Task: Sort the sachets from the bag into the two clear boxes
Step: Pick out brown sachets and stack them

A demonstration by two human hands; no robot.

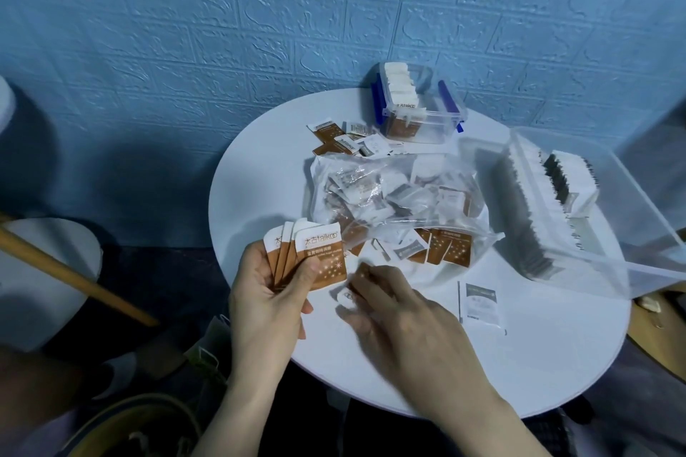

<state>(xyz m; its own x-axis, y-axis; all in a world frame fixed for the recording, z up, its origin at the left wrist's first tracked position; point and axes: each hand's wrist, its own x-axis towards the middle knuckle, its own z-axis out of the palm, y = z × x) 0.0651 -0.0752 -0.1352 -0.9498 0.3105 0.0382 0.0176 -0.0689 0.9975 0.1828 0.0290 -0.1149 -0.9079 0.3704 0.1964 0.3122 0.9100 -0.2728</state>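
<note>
Several brown-and-white sachets (310, 260) sit fanned in your left hand (271, 293), thumb pressed across their front and fingers curled behind, held over the near-left edge of the round white table (538, 364). Your right hand (401, 319) lies low on the tabletop just beside them, its fingertips (362, 280) bent down onto one loose sachet (347, 299); motion blur hides whether they pinch it or only press it. Clear plastic bag (393, 193): mid-table, lying flat, part-filled with mixed sachets, more of them spilled at its near mouth (438, 249). Small clear box (419, 104) with blue clips: far edge of the table by the blue wall (222, 30), brown sachets standing upright inside. Large clear box (608, 263): right side, overhanging the table rim, white sachets with dark edges filed in rows. Scattered sachets (341, 137): between bag and small box. One grey-and-white sachet (480, 302): flat and alone, right of your right hand.
</note>
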